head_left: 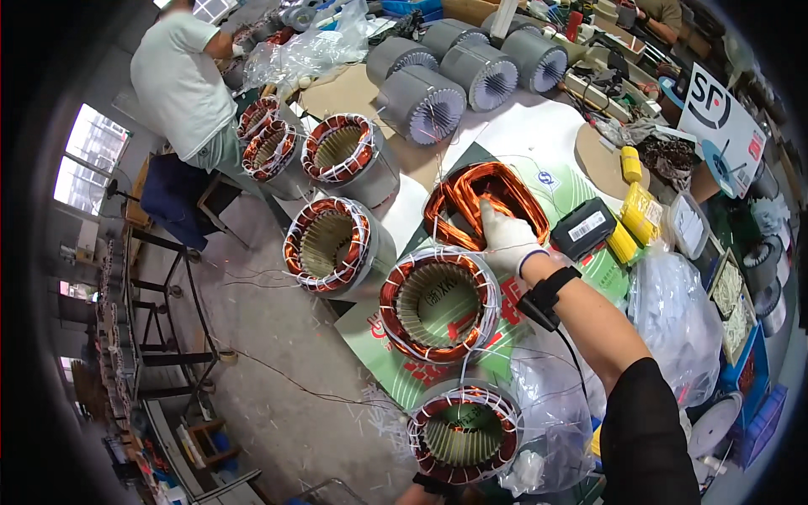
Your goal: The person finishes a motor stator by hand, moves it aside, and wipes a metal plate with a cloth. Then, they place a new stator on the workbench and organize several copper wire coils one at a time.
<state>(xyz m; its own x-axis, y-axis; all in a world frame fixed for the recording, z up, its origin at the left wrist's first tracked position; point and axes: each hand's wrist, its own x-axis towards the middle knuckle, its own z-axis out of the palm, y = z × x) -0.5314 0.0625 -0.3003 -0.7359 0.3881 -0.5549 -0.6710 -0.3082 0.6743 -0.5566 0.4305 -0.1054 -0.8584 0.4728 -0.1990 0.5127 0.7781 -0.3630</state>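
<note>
My right hand (509,240), in a white glove, lies on a bundle of orange copper wire coils (450,189) on the green-and-white sheet. One digit stretches over the wire and the other fingers seem to curl round the bundle's near right side. Just in front of it stands a wound motor stator (391,307), its copper end windings tied with white cord. A second wound stator (418,450) stands nearest to me. My left wrist, with a black strap, shows at the bottom edge beside that stator; the left fingers are hidden.
More wound stators (360,244) line the table's left edge. Several bare grey stator cores (421,99) lie at the back. To the right are a black box (582,227), yellow packs (641,212) and clear plastic bags (673,316). A person (185,80) works at the far left.
</note>
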